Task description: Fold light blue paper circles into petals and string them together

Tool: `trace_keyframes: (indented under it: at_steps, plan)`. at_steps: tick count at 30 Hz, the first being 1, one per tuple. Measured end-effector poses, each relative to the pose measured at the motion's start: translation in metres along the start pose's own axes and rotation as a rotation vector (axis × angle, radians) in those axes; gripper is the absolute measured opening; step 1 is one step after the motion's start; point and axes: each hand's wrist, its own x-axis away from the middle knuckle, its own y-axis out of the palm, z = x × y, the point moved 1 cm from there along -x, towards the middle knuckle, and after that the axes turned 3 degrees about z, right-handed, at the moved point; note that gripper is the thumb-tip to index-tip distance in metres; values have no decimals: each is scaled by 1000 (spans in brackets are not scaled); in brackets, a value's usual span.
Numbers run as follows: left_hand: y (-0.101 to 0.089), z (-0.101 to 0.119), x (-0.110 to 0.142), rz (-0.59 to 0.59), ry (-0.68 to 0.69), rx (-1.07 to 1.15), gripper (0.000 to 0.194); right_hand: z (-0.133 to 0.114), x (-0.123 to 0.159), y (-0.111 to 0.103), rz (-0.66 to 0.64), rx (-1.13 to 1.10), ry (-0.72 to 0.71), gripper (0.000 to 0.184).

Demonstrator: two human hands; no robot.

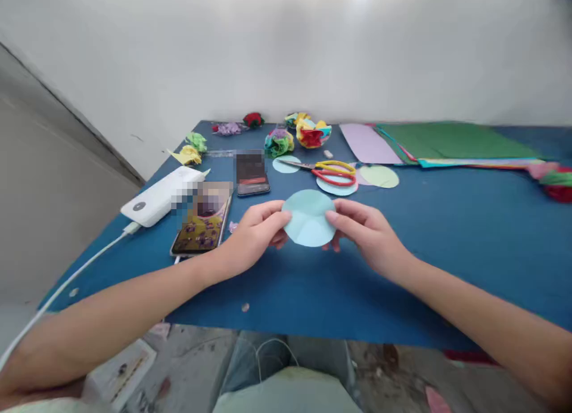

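Some fingers (279,241) are partly hidden behind the light-blue paper disc (309,219), pinched by left hand (257,228) and right hand (370,231) above the table (469,240). Pixelation masks parts of both phones (196,241), scissors (318,165) partly cover paper circles (337,189) beyond, and a red-green bundle (560,183) blurs at right

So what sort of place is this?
Probably a papercraft workspace: scissors, a stack of coloured sheets and crumpled, flower-like pieces lie on the blue tabletop.
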Motion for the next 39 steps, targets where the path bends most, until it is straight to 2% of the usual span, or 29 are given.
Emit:
trace_keyframes:
  at_steps: [4, 7, 13, 19, 24, 28, 30, 33, 37, 39]
  plan:
    - [-4, 3, 1, 133, 43, -103, 27, -2, 4, 2, -114, 0, 64, 24]
    - [-5, 2, 2, 140, 78, -145, 30, -2, 6, 6, -201, -11, 113, 26]
    - [-5, 1, 2, 86, 68, -164, 30, -2, 4, 9, -102, -21, 108, 26]
    - [-5, 6, 1, -84, 0, -118, 22, -2, 2, 8, -104, -69, 114, 25]
    - [-6, 5, 1, -111, -30, -82, 20, 0, 0, 7, -55, -84, 77, 30]
    - [-6, 3, 0, -94, -81, -63, 20, 1, -1, 7, -67, 1, 30, 29]
    - [-7, 2, -1, -67, -125, -45, 23, 0, 1, 8, -39, 101, -30, 28]
    - [-6, 1, -3, -36, -169, -32, 27, -1, 5, 10, 71, 364, -198, 23]
    - [-3, 1, -2, -27, -117, -17, 27, 0, 11, 13, 263, 720, -482, 22]
    - [-3, 1, 0, -38, -90, 20, 25, 1, 12, 13, 309, 893, -659, 24]
